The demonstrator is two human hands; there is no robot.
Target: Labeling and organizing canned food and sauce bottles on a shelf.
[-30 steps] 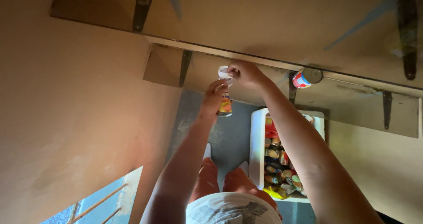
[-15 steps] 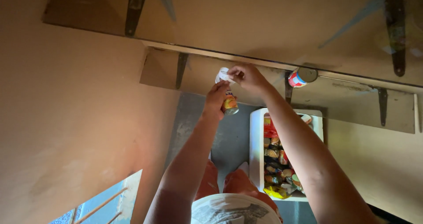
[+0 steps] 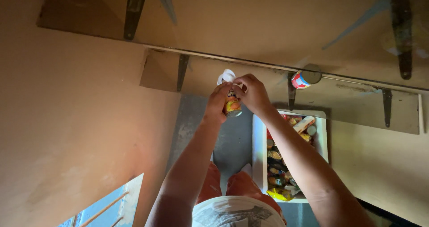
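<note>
My left hand (image 3: 217, 105) clamps its fingers round the can (image 3: 233, 106), steadying it. My right hand (image 3: 252, 92) pinches the white lid (image 3: 226, 76), fingers together, above the box (image 3: 259, 146).

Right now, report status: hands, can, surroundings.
Left hand grips small can. Right hand works white lid. Second can on shelf; white box below.

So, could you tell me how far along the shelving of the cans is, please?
One can stands on the shelf. Both the left hand and right hand hold an orange can below it. Many cans remain in the white box.
</note>
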